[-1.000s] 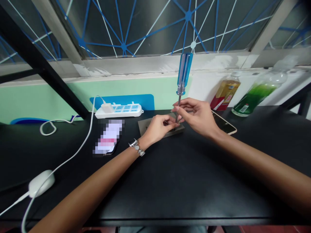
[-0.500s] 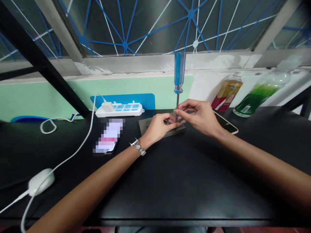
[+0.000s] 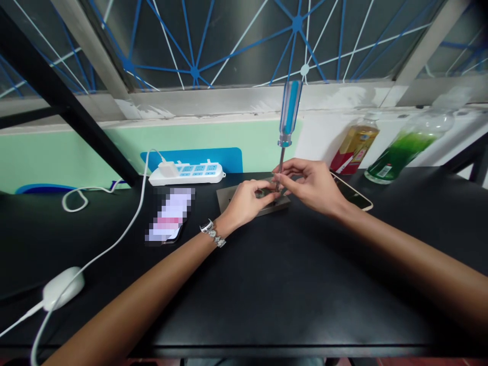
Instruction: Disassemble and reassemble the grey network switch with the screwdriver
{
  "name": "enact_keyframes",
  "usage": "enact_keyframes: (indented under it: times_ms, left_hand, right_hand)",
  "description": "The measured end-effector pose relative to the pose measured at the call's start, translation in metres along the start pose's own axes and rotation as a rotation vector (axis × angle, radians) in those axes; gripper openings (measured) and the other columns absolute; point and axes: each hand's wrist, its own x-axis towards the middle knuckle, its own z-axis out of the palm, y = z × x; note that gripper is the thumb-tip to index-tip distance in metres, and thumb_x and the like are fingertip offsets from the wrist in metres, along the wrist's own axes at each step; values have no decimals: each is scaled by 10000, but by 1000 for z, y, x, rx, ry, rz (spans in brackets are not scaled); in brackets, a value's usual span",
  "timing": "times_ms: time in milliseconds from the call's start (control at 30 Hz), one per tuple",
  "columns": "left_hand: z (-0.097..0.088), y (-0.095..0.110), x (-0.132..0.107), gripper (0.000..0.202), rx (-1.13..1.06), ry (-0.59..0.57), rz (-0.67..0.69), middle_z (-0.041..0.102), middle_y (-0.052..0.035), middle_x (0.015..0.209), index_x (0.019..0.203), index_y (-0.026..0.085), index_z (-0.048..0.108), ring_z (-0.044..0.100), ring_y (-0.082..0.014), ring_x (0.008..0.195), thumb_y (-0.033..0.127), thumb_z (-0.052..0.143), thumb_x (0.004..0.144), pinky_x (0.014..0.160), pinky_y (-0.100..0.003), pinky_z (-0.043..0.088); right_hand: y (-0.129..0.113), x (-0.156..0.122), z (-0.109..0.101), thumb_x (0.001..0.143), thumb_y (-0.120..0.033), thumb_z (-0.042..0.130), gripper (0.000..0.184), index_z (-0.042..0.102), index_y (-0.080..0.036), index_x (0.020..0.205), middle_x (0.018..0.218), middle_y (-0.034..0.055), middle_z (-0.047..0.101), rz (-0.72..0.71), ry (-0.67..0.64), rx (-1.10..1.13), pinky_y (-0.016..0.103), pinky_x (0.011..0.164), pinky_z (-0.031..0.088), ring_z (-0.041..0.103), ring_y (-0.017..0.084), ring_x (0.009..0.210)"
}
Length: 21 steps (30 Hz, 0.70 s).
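A screwdriver [image 3: 290,109] with a clear blue handle stands nearly upright, tip down on a grey metal plate [image 3: 229,197] on the black table. My right hand [image 3: 312,185] pinches its metal shaft low down, fingers closed. My left hand [image 3: 247,201], with a bracelet at the wrist, rests on the plate beside the tip, fingers pinched on something small I cannot make out. The tip itself is hidden by the fingers.
A white power strip [image 3: 186,174] with a plugged charger lies behind the plate. A phone [image 3: 170,216] lies to the left, another phone [image 3: 353,194] to the right. Two bottles [image 3: 354,145] [image 3: 404,147] lean at the back right. A white adapter [image 3: 63,287] and cable sit front left.
The screwdriver handle has tipped from upright to slightly right and turned about its shaft. Both hands stay at the plate.
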Motion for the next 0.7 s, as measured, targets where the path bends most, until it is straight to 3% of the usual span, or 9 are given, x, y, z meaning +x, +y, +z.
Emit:
enact_keyframes:
  times_ms: [233, 400, 567, 700]
  left_hand:
    - [3, 0, 0, 144, -24, 90, -35, 745, -56, 831, 797, 150, 711, 671, -175, 785, 290, 722, 829, 736, -304, 509]
    - [0, 1, 0, 104, -68, -15, -36, 763, -55, 959, 900, 176, 750, 686, -188, 920, 233, 673, 861, 869, -339, 511]
    - [1, -2, 1, 131, -57, 55, -53, 750, -60, 855, 815, 147, 723, 679, -183, 817, 278, 724, 823, 775, -321, 515]
    - [1, -1, 0, 138, -76, -24, -32, 759, -58, 977, 945, 169, 745, 682, -199, 951, 259, 676, 865, 879, -338, 502]
  right_hand:
    - [0, -1, 1, 854, -342, 694, 247, 724, -132, 981, 826, 76, 730, 7, 27, 13, 299, 626, 584, 695, 188, 754]
    - [-2, -2, 0, 902, -369, 627, 300, 713, -141, 1075, 932, 102, 750, 41, -52, 18, 304, 591, 590, 712, 196, 746]
    - [-1, 0, 0, 839, -383, 706, 278, 725, -154, 996, 852, 76, 725, 11, 26, 36, 294, 598, 590, 695, 207, 788]
    - [-1, 0, -1, 860, -386, 683, 275, 723, -148, 992, 867, 79, 723, 34, -20, 69, 295, 595, 591, 694, 196, 758]
